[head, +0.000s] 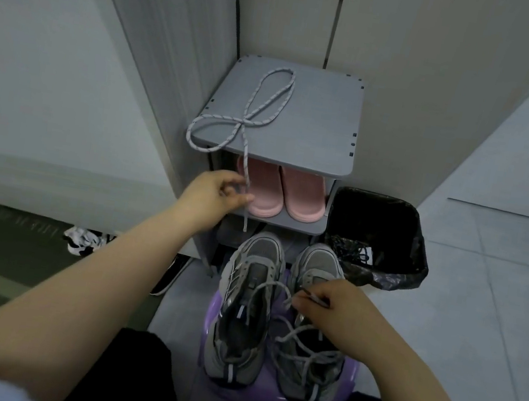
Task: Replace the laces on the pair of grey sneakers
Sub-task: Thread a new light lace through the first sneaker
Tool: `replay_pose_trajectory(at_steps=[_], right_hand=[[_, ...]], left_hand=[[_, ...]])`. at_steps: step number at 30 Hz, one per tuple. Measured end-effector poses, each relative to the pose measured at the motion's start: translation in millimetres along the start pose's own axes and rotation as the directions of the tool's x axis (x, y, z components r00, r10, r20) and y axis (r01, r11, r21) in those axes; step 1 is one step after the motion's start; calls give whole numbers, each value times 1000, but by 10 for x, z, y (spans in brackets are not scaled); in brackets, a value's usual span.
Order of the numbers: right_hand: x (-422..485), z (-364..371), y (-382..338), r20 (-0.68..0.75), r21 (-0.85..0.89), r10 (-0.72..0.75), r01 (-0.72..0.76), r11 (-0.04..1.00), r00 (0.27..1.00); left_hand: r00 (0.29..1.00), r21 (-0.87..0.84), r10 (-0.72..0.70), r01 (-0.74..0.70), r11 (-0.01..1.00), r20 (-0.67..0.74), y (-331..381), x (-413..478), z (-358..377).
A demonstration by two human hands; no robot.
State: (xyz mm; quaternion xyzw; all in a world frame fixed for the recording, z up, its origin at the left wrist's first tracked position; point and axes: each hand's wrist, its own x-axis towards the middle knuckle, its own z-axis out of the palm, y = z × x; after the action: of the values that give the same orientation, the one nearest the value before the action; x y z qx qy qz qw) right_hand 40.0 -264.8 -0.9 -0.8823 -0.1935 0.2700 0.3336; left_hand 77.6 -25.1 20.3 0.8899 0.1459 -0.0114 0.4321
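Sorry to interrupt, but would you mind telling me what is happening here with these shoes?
A person is relacing a pair of grey mesh sneakers that stand on a purple plastic stool. The left hand pinches the hanging end of a speckled grey rope lace, which lies looped on top of the grey shoe rack. The right hand grips a loose grey lace, slackly threaded on the right-side sneaker.

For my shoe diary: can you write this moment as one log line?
left hand: pinches loose lace | right hand: pinches sneaker lace | grey sneakers: on purple stool
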Motion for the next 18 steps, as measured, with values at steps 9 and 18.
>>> replay_pose_trajectory(at_steps=[9, 18], right_hand=[[-12, -88, 4, -115, 78, 102, -94, 993, 988], [-62, -219, 17, -214, 340, 170, -90, 936, 962]], left_hand=[[922, -225, 298, -354, 908, -248, 1051, 430, -654], [978, 459, -128, 191, 868, -166, 805, 828, -516]])
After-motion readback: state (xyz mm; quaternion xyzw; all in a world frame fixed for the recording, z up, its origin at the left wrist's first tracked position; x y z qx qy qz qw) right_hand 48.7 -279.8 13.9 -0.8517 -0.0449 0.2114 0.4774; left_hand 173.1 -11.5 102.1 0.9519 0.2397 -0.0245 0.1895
